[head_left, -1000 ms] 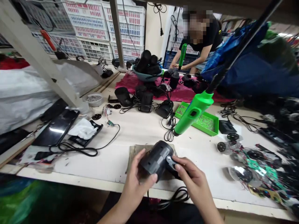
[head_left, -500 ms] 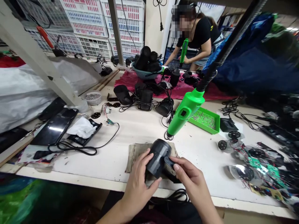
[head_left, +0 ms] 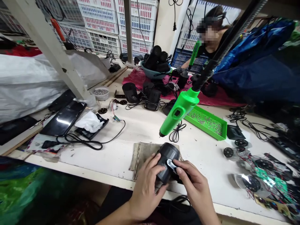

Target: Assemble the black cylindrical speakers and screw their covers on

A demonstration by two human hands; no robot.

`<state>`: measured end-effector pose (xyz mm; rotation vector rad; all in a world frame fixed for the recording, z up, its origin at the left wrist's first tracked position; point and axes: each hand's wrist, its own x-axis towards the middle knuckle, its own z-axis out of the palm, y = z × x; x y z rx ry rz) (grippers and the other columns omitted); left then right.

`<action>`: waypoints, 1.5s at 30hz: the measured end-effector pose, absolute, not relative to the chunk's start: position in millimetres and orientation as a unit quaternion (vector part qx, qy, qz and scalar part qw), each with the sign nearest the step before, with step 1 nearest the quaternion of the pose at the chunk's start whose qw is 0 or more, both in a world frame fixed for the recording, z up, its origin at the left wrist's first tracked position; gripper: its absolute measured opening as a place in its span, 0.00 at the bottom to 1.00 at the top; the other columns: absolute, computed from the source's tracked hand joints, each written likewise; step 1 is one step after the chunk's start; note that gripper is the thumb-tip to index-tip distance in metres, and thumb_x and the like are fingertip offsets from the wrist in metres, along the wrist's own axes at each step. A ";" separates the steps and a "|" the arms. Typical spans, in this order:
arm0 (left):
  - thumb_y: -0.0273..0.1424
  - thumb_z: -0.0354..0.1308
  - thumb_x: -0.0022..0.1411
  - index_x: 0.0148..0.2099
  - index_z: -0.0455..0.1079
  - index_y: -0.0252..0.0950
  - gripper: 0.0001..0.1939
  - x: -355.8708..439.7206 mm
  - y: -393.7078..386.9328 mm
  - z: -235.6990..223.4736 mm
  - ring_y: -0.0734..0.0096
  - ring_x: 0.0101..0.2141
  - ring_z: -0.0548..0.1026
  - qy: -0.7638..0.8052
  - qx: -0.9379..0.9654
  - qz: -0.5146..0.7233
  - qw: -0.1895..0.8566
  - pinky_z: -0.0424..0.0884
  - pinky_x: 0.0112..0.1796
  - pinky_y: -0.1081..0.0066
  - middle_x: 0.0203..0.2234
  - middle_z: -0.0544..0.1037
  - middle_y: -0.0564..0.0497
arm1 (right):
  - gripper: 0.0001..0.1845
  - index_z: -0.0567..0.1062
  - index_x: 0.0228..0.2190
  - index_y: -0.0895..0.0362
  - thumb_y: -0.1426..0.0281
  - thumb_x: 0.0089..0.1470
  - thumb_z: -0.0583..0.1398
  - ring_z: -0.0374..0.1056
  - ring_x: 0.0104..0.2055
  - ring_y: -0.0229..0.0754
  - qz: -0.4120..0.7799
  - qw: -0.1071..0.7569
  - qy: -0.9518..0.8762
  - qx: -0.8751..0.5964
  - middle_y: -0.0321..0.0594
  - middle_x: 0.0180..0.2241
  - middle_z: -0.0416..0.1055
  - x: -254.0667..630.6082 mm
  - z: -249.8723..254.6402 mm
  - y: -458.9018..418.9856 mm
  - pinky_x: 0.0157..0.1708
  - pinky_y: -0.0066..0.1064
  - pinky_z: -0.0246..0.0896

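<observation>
Two hands point(head_left: 146, 187) point(head_left: 195, 187) — one black housing point(head_left: 168, 156) (plastic)

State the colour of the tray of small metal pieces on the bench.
The tray is bright green, shown best in the head view.

Behind the long white desk point(head_left: 93, 176), many white plastic crates point(head_left: 100, 22) are stacked up against a pale wall point(head_left: 165, 25), and some blue crates point(head_left: 189, 57) stand further right. A black cord point(head_left: 174, 15) hangs down from above. On the left side lies a big white sack point(head_left: 30, 84), and on the right a dark blue cloth point(head_left: 255, 78) is piled.
</observation>
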<state>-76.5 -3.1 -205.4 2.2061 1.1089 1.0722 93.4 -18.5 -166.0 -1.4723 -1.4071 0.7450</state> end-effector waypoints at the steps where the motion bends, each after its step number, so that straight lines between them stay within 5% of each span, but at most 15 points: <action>1: 0.22 0.56 0.59 0.55 0.56 0.39 0.23 -75.8 -3.9 -205.3 0.54 0.62 0.57 0.405 0.796 0.389 0.225 0.62 0.57 0.50 0.60 0.61 0.38 | 0.10 0.79 0.40 0.51 0.65 0.58 0.59 0.71 0.34 0.40 0.304 0.463 -0.579 -0.598 0.39 0.32 0.75 93.0 -166.9 -18.4 0.34 0.28 0.67; 29: 0.26 0.61 0.57 0.57 0.56 0.43 0.28 -79.3 -0.8 -198.4 0.51 0.61 0.59 0.413 0.745 0.403 0.334 0.62 0.56 0.46 0.61 0.61 0.40 | 0.12 0.79 0.42 0.50 0.63 0.59 0.58 0.71 0.34 0.40 0.322 0.390 -0.626 -0.594 0.40 0.33 0.73 105.2 -157.2 -0.5 0.35 0.28 0.67; 34: 0.31 0.49 0.67 0.62 0.53 0.44 0.22 -101.9 11.5 -193.4 0.57 0.58 0.65 0.427 0.701 0.418 0.390 0.68 0.53 0.55 0.60 0.65 0.42 | 0.12 0.80 0.41 0.49 0.65 0.58 0.58 0.71 0.42 0.42 0.266 0.390 -0.654 -0.592 0.43 0.37 0.73 108.4 -162.2 -10.5 0.40 0.29 0.68; 39: 0.28 0.44 0.68 0.51 0.66 0.40 0.13 -113.7 66.0 -180.7 0.63 0.46 0.74 0.519 0.727 0.336 0.300 0.71 0.45 0.62 0.45 0.76 0.47 | 0.12 0.80 0.41 0.48 0.65 0.59 0.58 0.70 0.43 0.43 0.246 0.381 -0.657 -0.602 0.44 0.38 0.72 107.9 -163.1 -7.2 0.41 0.30 0.68; 45: 0.24 0.57 0.61 0.34 0.71 0.35 0.03 -83.7 127.3 -181.6 0.61 0.40 0.74 0.522 0.770 0.212 0.301 0.70 0.43 0.58 0.33 0.76 0.48 | 0.12 0.79 0.42 0.47 0.64 0.59 0.57 0.70 0.44 0.42 0.256 0.370 -0.659 -0.602 0.42 0.39 0.72 108.6 -160.8 -1.2 0.41 0.28 0.66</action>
